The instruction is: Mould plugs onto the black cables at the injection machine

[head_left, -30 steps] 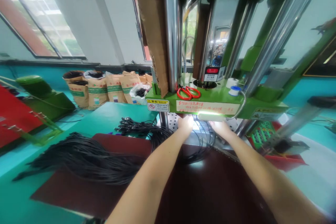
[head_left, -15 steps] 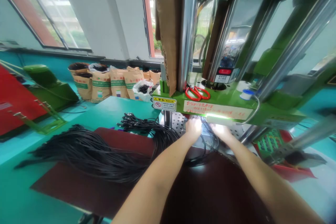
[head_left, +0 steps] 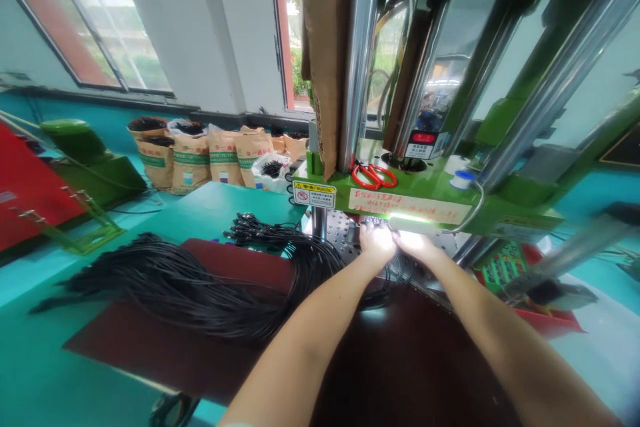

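Both hands reach under the green machine's crossbar, in the glare of its lamp. My left hand is closed above the perforated metal plate, and my right hand is beside it, closed as well. What their fingers grip is too bright and small to make out. Black cables run down from around the hands onto the dark red board. A large bundle of black cables lies across that board to the left, its connector ends near the plate.
Red-handled scissors and a blue-white spool lie on the crossbar. Chrome columns rise above. Filled paper sacks stand behind the green table. A red bin sits at the right.
My left hand has shifted slightly right, and my right hand has come closer to it. The view has shifted a little.
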### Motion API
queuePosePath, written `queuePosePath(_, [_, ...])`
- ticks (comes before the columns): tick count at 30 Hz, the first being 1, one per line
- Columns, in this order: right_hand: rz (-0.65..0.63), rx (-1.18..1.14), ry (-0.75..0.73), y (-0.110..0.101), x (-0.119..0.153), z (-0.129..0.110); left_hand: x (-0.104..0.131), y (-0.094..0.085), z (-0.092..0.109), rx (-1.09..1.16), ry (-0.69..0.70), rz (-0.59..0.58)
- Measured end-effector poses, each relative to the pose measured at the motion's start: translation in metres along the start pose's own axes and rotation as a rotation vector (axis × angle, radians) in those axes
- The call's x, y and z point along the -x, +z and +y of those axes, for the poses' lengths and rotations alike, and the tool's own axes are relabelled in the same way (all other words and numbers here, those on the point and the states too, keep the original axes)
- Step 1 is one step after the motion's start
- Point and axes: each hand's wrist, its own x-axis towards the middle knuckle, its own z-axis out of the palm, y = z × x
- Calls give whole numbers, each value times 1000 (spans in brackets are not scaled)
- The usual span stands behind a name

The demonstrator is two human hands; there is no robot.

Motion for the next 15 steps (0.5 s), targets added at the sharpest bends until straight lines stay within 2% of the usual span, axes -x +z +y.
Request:
queuePosePath(5, [-11, 96, -22, 11, 3, -5, -6, 2, -6, -60, 30, -33])
queuePosePath(15, [95, 125, -80, 23, -4, 5, -13, 4, -6, -53, 31, 10])
